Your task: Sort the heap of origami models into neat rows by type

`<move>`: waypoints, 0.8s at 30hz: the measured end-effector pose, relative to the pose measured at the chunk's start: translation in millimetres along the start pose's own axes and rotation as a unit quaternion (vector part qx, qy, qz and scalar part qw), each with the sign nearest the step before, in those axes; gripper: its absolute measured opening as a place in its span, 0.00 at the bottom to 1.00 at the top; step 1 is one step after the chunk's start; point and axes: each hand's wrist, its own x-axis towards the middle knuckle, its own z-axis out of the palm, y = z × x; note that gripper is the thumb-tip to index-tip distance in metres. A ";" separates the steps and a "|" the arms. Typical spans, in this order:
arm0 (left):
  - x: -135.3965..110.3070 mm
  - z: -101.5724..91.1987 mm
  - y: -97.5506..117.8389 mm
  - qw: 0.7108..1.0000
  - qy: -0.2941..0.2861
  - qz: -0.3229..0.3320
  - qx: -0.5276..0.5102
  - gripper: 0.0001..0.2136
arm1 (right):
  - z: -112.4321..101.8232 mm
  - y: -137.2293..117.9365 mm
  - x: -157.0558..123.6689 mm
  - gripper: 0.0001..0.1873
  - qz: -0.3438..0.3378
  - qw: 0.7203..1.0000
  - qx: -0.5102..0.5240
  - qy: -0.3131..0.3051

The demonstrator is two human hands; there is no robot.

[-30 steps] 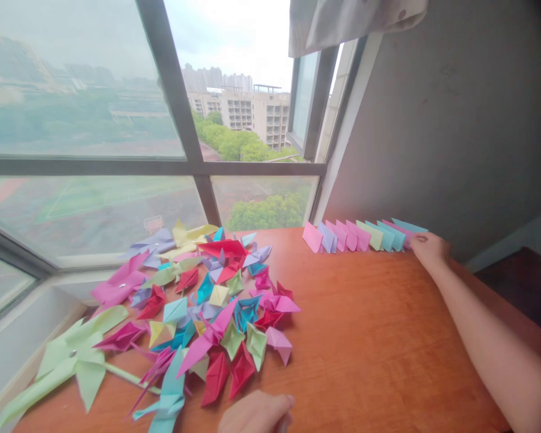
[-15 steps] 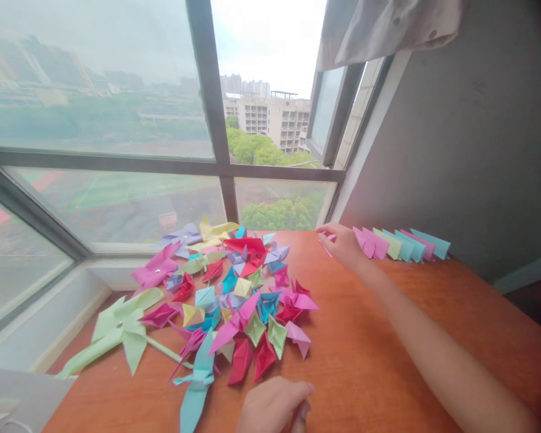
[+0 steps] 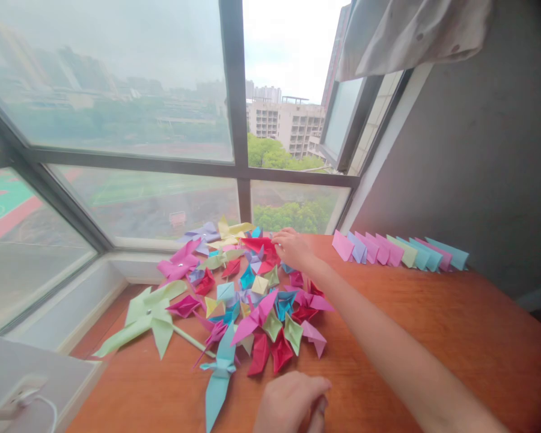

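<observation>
My right hand [image 3: 293, 248] reaches over the back edge of a pile of folded paper, beside a red paper boat [image 3: 267, 264]. Its fingers are bent together at the tips; whatever lies between them is hidden. At the near edge, my left hand [image 3: 293, 402] rests on the table with fingers curled and nothing visible in them. A light-blue paper crane [image 3: 220, 367] lies to its left. Red folded boats [image 3: 281, 352] and pale green folded pieces [image 3: 293, 335] lie just beyond it. A row of folded paper pieces [image 3: 408, 254] stands at the right rear, with a pink piece [image 3: 342, 245] at its left end.
Pale green [image 3: 148, 313], pink [image 3: 179, 261] and yellow [image 3: 229, 233] paper pinwheels lie on the left and back of the wooden table [image 3: 415, 337]. Windows [image 3: 135, 198] border the table's back and left. A grey wall [image 3: 491, 150] rises at right, with a socket [image 3: 20, 400] low at left.
My right hand has left a pink folded piece at the row's left end and moved left to the pile. My left hand stays by the near edge. The view has shifted left.
</observation>
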 end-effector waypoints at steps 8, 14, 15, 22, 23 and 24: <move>3.5 -1.8 2.0 0.998 0.038 -0.017 -0.051 0.13 | -35.3 -22.3 -12.8 0.11 0.045 0.983 0.077 0.160; 2.3 -1.7 9.8 0.979 0.106 -0.113 -0.133 0.10 | -82.3 -53.9 -69.2 0.07 0.097 0.960 0.174 0.197; 2.7 -3.2 11.5 0.972 0.116 -0.138 -0.151 0.10 | -89.2 -58.8 -81.9 0.06 0.105 0.958 0.186 0.192; 19.4 -21.3 22.6 0.868 0.201 -0.315 -0.326 0.20 | -130.3 -91.1 -167.3 0.05 0.153 0.950 0.236 0.136; 22.5 -24.0 23.8 0.856 0.208 -0.331 -0.339 0.22 | -134.7 -94.9 -176.4 0.05 0.145 0.952 0.238 0.123; 25.2 -26.6 24.8 0.847 0.210 -0.342 -0.348 0.24 | -138.3 -98.3 -184.3 0.05 0.136 0.956 0.237 0.110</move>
